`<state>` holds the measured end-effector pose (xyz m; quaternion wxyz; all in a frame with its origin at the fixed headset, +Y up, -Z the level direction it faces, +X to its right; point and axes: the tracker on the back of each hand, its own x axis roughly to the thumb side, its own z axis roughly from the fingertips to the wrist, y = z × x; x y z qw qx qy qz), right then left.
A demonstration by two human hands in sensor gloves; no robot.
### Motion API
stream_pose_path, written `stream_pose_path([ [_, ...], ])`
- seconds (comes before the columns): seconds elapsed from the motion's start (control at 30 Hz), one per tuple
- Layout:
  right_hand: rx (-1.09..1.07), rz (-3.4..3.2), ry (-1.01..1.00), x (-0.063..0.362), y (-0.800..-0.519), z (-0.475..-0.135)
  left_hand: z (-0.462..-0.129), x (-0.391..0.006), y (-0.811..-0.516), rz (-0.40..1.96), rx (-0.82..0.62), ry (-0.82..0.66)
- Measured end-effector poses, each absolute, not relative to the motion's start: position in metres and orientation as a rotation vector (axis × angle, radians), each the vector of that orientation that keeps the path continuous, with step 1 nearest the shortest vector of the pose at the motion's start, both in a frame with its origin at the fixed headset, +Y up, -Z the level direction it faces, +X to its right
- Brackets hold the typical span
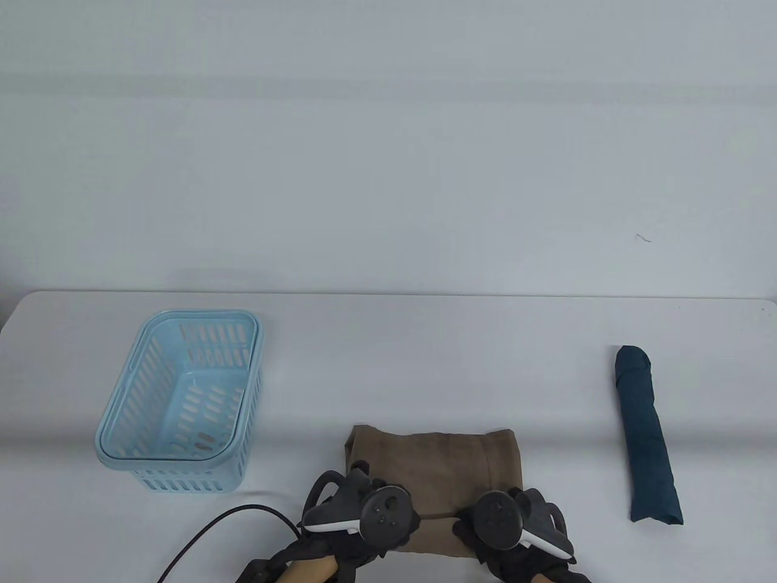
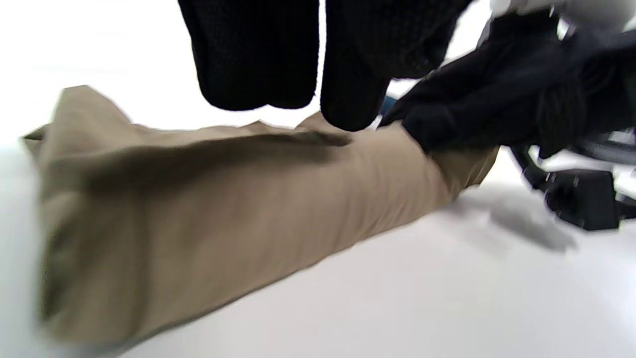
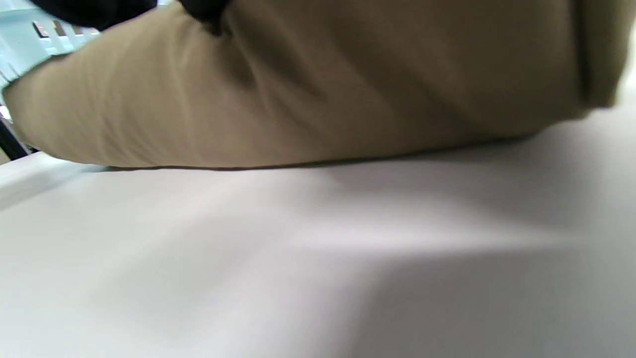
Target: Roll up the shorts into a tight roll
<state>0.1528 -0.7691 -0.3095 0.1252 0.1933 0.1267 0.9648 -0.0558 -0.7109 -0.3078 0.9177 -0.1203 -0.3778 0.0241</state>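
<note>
Right now both gloved hands are working the near edge of the tan cotton shorts [image 1: 434, 470], which lie folded flat on the white table [image 1: 388, 364] between the light blue slotted plastic basket [image 1: 182, 401] on the left and a dark teal rolled cloth [image 1: 648, 434] well off to the right. The left hand [image 1: 358, 516] sits over the near left corner; in the left wrist view its fingertips [image 2: 348, 107] hang just above the fabric, fairly straight, and seem to hold nothing. The right hand [image 1: 516, 522] has its fingers curled down onto the near right part of the turned-over edge, gripping it. A first fat turn already shows along the near side. To do this well, I'd say both hands should tuck that edge under firmly, keep even pressure across the width, and roll away towards the far hem without letting either end run ahead, or the roll will cone and loosen.
</note>
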Motion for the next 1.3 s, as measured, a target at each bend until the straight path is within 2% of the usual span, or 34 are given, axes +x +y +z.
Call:
stream_pose_path([
  [0.07, 0.543, 2.827, 0.357, 0.154, -0.765, -0.309, -0.308, -0.055, -0.717, -0.03, -0.216, -0.777],
  [0.27, 0.629, 2.929, 0.233, 0.159, -0.749, -0.297, -0.312, -0.055, -0.727, -0.032, -0.227, -0.737],
  [0.43, 0.663, 2.972, 0.376, 0.156, -0.756, -0.297, -0.312, -0.051, -0.741, -0.098, -0.25, -0.715],
  [0.6, 0.635, 3.011, 0.61, 0.153, -0.773, -0.3, -0.314, -0.046, -0.763, -0.169, -0.303, -0.703],
  [0.67, 0.607, 3.013, 0.578, 0.153, -0.778, -0.303, -0.315, -0.045, -0.772, -0.173, -0.315, -0.694],
  [0.73, 0.605, 3.01, 0.45, 0.154, -0.778, -0.306, -0.316, -0.043, -0.774, -0.203, -0.245, -0.702],
  [0.8, 0.59, 2.99, 0.445, 0.155, -0.775, -0.307, -0.317, -0.043, -0.772, -0.227, -0.223, -0.718],
  [0.9, 0.563, 2.935, 0.449, 0.159, -0.77, -0.309, -0.32, -0.047, -0.765, -0.138, -0.253, -0.702],
  [1.1, 0.384, 2.632, 0.679, 0.174, -0.766, -0.315, -0.326, -0.059, -0.755, 0.093, -0.361, -0.678],
  [1.3, 0.377, 2.618, 0.664, 0.178, -0.765, -0.317, -0.327, -0.06, -0.754, 0.202, -0.443, -0.677],
])
